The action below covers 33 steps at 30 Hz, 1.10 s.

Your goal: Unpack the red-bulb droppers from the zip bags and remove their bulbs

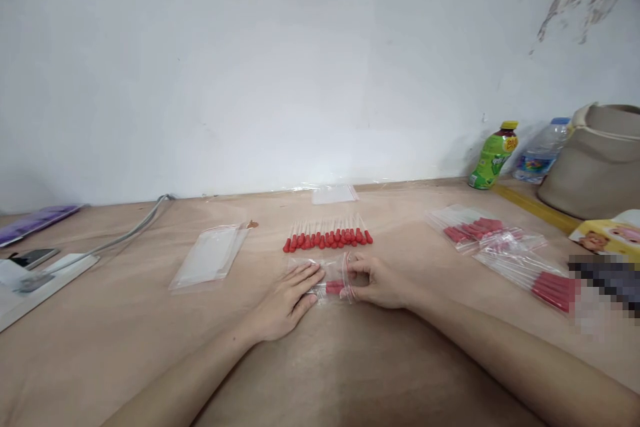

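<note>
A small clear zip bag (330, 269) with a red line along its mouth lies in front of me, with red-ended pieces inside. My left hand (287, 300) rests flat on its left part, fingers stretched out. At the right end, my right hand (375, 281) pinches the bag's mouth between thumb and fingers. Just beyond the hands is a row of droppers (327, 238), thin clear stems with red bulbs pointing towards me. To the left lies a stack of flat zip bags (210, 255).
Filled bags of red-ended pieces (473, 230) lie to the right. Behind them stand a green bottle (493, 157), a clear water bottle (543, 150) and a beige bucket (595, 160). A grey cable (135, 230) and a phone (35, 257) are at left. A white wall closes the back.
</note>
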{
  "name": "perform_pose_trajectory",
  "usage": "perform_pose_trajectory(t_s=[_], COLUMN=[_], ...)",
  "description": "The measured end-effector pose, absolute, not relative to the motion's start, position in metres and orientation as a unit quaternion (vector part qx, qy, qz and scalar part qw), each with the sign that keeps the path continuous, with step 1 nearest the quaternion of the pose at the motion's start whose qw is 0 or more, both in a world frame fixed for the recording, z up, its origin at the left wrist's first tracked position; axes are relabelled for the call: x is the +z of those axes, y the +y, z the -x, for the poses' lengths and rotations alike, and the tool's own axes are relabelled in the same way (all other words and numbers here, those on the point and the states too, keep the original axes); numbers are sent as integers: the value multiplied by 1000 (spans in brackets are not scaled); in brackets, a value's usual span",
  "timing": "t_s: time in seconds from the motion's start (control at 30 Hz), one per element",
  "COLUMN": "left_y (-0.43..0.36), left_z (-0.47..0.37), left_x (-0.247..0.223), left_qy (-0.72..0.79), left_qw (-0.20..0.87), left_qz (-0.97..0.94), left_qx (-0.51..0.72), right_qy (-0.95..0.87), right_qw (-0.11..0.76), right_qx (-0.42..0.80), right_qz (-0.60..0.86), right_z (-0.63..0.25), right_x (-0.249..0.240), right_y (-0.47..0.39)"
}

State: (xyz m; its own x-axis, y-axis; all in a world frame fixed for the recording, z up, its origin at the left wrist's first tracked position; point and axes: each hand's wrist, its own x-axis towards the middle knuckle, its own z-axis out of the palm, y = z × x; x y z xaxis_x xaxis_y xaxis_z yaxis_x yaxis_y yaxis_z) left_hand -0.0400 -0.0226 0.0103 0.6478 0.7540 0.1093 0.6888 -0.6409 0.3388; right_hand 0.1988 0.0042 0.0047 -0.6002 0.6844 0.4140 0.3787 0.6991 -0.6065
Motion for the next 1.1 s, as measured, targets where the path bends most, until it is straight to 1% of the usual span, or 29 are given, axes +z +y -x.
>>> perform_pose_trajectory(t_s=[0.13,0.43,0.6,0.7,0.8,0.9,1.0,1.1], left_y=[-23,-25,-27,-28,-28,-29,-32,-35], left_z=[40,39,39,39,38,39,42,43], left_x=[10,14,15,15,16,14,13,15], left_qy=[402,404,401,398,397,402,415,428], left_qw=[134,133,129,131,123,105,82,56], left_qz=[-897,-898,-901,-902,-904,-904,-900,-896], left_qx=[124,112,99,103,98,99,100,104], right_qy=[-864,-822,-857,-861,-831,-765,-655,-556], right_qw=[305,317,270,252,279,303,317,345], right_qx=[247,299,248,254,313,442,584,662], right_qz=[316,365,362,361,367,356,359,366], right_z=[-195,-192,-198,-199,-198,-203,-216,-230], right_x=[3,-3,5,6,1,-4,-4,-2], right_y=[0,-6,-6,-6,-2,5,9,8])
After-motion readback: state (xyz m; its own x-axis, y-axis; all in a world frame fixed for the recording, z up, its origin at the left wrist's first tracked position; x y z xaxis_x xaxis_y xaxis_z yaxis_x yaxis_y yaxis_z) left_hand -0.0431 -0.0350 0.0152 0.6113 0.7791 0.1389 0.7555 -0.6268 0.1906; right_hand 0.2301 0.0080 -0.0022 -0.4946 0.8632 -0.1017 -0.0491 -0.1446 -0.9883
